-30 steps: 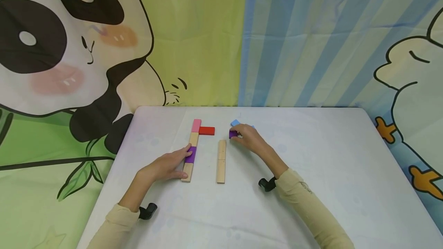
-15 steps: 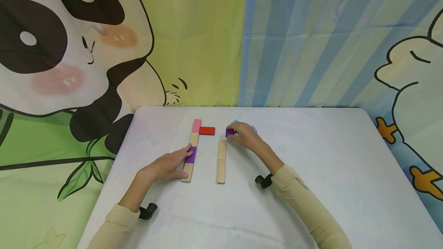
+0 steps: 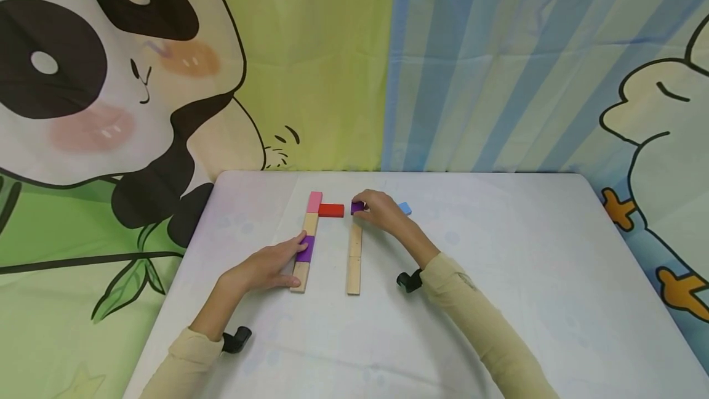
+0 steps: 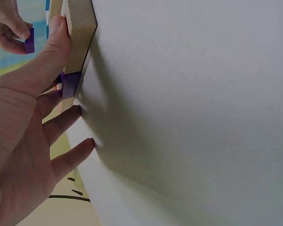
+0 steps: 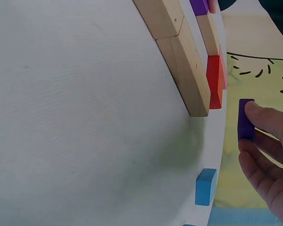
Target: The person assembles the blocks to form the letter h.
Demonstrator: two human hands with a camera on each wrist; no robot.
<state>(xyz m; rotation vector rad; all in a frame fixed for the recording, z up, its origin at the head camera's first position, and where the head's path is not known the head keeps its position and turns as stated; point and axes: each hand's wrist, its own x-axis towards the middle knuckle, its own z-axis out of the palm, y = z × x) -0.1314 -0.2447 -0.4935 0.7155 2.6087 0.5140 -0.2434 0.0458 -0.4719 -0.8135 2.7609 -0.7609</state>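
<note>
My right hand [image 3: 382,211] pinches a purple wooden block [image 3: 357,207] between thumb and fingers, above the table at the far end of a row of two plain wooden blocks [image 3: 354,274]. In the right wrist view that purple block [image 5: 245,120] is apart from the row. My left hand [image 3: 266,266] rests along the left row, fingers extended. Its thumb touches the near plain block [image 4: 81,37], and its fingertips lie by a purple block [image 3: 304,253]. Beyond in that row come another plain block [image 3: 311,223] and a pink block [image 3: 315,202]. A red block [image 3: 331,210] sticks out rightward from the row.
A blue block [image 3: 405,208] lies beyond my right hand; in the right wrist view, part of a second blue piece [image 5: 189,225] shows at the bottom edge. The white table [image 3: 498,233] ends at a curtain [image 3: 321,66] printed with cartoon animals.
My right hand has moved left with the purple block, from beside the blue blocks to the far end of the right row. My left hand has stayed put.
</note>
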